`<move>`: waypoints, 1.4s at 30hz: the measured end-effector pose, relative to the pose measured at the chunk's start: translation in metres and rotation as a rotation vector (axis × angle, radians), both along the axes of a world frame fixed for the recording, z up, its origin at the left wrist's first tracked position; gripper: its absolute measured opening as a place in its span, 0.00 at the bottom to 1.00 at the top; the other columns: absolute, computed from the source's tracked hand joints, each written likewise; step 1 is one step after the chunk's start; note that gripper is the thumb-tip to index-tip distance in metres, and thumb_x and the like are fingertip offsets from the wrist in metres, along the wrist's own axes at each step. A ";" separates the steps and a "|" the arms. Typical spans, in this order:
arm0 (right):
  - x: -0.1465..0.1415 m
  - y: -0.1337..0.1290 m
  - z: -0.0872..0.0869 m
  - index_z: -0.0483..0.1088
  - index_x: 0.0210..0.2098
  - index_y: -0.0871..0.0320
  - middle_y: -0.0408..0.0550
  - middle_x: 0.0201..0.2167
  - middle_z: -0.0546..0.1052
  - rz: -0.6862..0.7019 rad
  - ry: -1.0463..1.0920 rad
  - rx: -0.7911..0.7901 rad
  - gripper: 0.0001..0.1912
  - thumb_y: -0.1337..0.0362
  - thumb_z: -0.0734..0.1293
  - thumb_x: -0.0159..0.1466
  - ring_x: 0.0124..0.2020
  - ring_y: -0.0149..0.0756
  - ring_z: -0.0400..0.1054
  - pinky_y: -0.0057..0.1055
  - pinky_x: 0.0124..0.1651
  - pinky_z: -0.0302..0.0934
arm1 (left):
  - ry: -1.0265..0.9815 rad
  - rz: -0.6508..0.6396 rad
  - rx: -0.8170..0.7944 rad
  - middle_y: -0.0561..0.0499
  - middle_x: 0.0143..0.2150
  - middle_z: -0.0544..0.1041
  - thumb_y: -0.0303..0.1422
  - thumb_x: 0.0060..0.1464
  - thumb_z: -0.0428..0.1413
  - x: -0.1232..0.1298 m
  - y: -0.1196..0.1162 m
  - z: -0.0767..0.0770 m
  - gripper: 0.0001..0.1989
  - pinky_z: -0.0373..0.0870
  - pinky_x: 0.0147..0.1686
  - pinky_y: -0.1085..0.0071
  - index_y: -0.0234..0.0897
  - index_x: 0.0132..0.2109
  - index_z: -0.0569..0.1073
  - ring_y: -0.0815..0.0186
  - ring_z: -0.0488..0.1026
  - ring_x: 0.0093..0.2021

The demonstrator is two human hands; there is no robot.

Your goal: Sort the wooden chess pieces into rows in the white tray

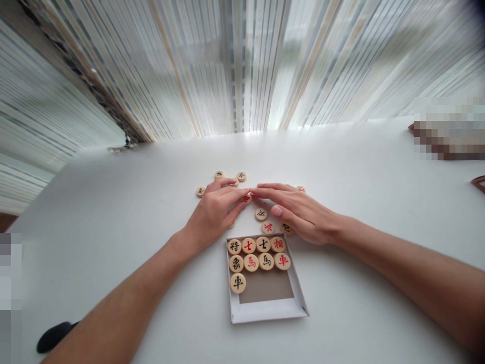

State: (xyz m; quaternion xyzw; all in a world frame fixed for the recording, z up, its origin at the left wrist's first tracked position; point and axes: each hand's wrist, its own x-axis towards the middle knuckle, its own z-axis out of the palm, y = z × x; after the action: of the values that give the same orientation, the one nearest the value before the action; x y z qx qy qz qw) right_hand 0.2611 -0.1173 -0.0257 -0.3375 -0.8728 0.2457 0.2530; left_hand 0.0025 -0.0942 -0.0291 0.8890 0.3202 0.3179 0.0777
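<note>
A shallow white box (pixel 270 309) holds several round wooden chess pieces: two full rows and a single black-marked piece (pixel 238 283) below them at the left. Beyond the box, my left hand (pixel 215 206) lies over loose pieces, its fingertips at a red-marked piece (pixel 246 198); what is under the palm is hidden. My right hand (pixel 299 210) is spread low over the table, fingers stretched to the left, and partly covers a dark-marked piece (pixel 286 228). The fingertips of both hands meet or nearly meet. Between hands and box lie a black-marked piece (pixel 260 214) and a red-marked one (pixel 268 227).
More loose pieces lie on the white table (pixel 151 202) beyond my hands, one of them (pixel 241 176) near the middle. A black object (pixel 55 337) sits at the lower left. Striped curtains (pixel 212 65) hang behind the table. A blurred-out object (pixel 447 139) is at the right.
</note>
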 end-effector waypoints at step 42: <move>-0.030 -0.034 0.026 0.80 0.44 0.57 0.51 0.39 0.86 -0.185 0.671 -0.683 0.15 0.53 0.77 0.65 0.41 0.42 0.81 0.37 0.44 0.76 | -0.307 0.040 -0.087 0.49 0.35 0.85 0.27 0.57 0.68 0.020 -0.048 0.037 0.05 0.79 0.40 0.66 0.38 0.40 0.79 0.63 0.82 0.36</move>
State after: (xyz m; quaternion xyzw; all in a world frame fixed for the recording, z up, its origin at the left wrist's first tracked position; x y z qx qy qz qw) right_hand 0.2310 -0.1513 0.0006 -0.3796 -0.5790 0.5896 0.4160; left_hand 0.0224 -0.1427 0.0083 0.8194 0.3354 0.4372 0.1577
